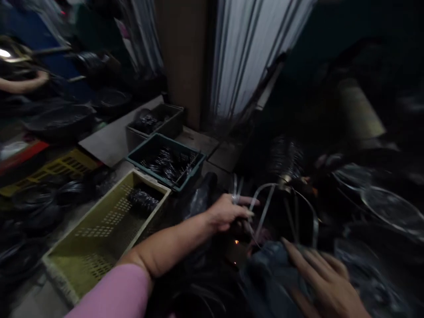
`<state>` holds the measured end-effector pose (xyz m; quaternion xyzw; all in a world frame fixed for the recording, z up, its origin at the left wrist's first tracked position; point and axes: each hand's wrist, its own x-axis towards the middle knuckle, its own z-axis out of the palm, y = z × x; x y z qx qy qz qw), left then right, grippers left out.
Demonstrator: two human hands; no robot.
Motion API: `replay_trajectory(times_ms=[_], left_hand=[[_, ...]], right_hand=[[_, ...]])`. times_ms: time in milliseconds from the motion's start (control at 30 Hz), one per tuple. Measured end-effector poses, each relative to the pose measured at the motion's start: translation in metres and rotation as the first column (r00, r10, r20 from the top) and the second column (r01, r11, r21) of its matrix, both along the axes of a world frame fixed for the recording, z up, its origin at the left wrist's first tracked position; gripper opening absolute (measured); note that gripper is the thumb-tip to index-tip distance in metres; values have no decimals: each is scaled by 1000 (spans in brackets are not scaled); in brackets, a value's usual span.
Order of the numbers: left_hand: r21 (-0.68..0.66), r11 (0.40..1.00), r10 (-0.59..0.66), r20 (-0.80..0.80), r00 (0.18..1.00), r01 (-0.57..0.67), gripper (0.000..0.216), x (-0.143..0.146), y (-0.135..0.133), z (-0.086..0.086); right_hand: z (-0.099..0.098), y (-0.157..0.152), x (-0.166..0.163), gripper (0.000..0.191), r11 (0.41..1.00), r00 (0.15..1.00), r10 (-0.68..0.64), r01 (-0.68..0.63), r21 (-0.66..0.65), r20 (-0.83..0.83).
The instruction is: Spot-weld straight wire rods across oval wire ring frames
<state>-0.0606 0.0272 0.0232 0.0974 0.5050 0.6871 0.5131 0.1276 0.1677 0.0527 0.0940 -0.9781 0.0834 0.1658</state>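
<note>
My left hand [225,213] reaches out in the middle of the view, index finger and thumb extended around thin pale wire loops [263,207]. The loops are blurred by motion; some strands pass up between the fingers. My right hand [326,274], at the lower right, has its fingers stretched out flat beside dark blue-grey cloth [270,274]. Whether its fingertips touch the wire behind them, I cannot tell. Small orange glints [236,242] show in the dark below my left hand.
To the left stand a yellow crate [96,221] with a dark coil, a green crate [165,161] of dark shiny coils and a grey crate [154,121]. Large wire coils [391,207] lie right. Another person's arm [24,84] shows far left.
</note>
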Motion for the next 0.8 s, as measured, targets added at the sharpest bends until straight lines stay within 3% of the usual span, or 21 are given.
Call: replay_trajectory(times_ms=[100, 233, 367, 567, 700, 800], left_hand=[[-47, 999, 24, -36, 999, -25, 46, -6, -14, -2], [-71, 997, 24, -66, 998, -29, 47, -11, -16, -3], [-79, 997, 10, -88, 996, -17, 48, -9, -17, -2], [-98, 994, 46, -105, 993, -56, 48, -6, -15, -2], [-86, 994, 64, -70, 995, -70, 47, -4, -12, -2], [-63, 995, 74, -58, 996, -77, 47, -2, -13, -1]], right_hand=[[5, -13, -6, 60, 998, 999, -51, 51, -26, -7], [5, -15, -10, 66, 989, 981, -123, 134, -64, 150], [3, -12, -9, 49, 994, 983, -69, 82, -68, 172], [-1, -8, -9, 60, 997, 960, -10, 33, -76, 281], [-3, -7, -10, 40, 998, 969, -38, 51, -46, 244], [-6, -6, -10, 38, 997, 971, -65, 70, -14, 228]])
